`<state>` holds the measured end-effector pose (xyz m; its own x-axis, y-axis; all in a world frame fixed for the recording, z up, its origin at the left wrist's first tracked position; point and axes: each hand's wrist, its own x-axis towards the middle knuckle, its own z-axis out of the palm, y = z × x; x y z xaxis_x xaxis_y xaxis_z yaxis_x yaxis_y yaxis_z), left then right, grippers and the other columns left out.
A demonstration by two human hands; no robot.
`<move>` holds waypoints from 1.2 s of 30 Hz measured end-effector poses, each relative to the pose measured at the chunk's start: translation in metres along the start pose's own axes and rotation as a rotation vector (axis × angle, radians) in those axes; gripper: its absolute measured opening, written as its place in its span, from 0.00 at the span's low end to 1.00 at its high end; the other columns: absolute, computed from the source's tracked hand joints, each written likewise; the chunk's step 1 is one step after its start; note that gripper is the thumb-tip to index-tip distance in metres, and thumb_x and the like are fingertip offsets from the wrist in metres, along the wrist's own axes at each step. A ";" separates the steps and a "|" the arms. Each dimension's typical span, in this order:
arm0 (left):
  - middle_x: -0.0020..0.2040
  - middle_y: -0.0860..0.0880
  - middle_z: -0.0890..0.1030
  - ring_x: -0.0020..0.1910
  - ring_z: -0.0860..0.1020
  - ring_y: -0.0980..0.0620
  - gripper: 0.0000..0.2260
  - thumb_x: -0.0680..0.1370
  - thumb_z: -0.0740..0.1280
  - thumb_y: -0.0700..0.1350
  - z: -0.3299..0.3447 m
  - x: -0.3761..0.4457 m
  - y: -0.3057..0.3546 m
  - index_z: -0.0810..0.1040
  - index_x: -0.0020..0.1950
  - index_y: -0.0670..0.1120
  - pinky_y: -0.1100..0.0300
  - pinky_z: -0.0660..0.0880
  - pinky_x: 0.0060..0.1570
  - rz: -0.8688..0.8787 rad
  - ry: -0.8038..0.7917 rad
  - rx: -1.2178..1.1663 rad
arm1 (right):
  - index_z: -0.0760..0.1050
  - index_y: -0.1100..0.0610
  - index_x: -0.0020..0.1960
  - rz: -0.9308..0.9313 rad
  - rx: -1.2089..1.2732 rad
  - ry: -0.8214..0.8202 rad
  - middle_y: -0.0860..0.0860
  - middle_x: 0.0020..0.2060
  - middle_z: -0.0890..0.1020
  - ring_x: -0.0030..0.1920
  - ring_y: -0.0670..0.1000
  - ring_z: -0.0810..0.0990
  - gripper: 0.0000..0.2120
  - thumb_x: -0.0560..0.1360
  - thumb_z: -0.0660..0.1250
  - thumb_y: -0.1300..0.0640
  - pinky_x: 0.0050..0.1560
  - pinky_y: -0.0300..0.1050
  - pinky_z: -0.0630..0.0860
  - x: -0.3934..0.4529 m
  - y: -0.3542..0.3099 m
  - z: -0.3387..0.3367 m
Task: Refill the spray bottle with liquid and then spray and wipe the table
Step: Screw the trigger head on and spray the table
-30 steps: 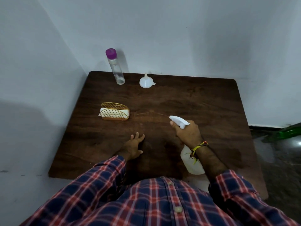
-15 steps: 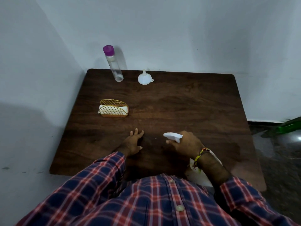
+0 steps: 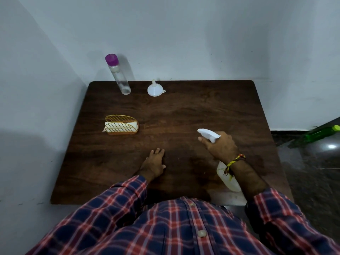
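Note:
My right hand [image 3: 221, 145] grips the neck of a white spray bottle [image 3: 208, 134], held above the right half of the dark wooden table [image 3: 184, 111]. Its nozzle points left and away from me, and my forearm covers most of its pale body, which shows below my wrist. My left hand [image 3: 154, 161] lies flat on the table near the front middle, fingers spread, holding nothing. A tall clear bottle [image 3: 119, 77] with a purple cap stands at the back left. Next to it a white funnel [image 3: 155, 89] rests upside down.
A gold wire holder [image 3: 121, 125] with white napkins sits on the left side of the table. The table stands in a corner between two white walls. A green bottle [image 3: 322, 133] lies on the dark floor to the right.
My right hand, after dipping toward me, has carried the spray bottle to the right and farther out over the table. My left hand has stayed flat in place.

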<state>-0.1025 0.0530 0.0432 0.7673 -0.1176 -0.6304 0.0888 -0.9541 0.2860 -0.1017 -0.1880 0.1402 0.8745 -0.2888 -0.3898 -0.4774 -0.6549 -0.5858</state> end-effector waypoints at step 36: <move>0.80 0.46 0.50 0.79 0.48 0.45 0.34 0.80 0.65 0.47 0.000 -0.005 0.041 0.49 0.80 0.46 0.46 0.48 0.77 0.092 -0.028 0.017 | 0.80 0.55 0.61 0.213 0.098 0.201 0.58 0.54 0.84 0.54 0.60 0.83 0.40 0.62 0.68 0.26 0.54 0.51 0.82 0.007 0.037 -0.027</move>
<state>-0.1023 0.0144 0.0578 0.7534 -0.2126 -0.6223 0.0079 -0.9433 0.3319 -0.1105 -0.2327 0.1349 0.7484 -0.5515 -0.3684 -0.6494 -0.4967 -0.5757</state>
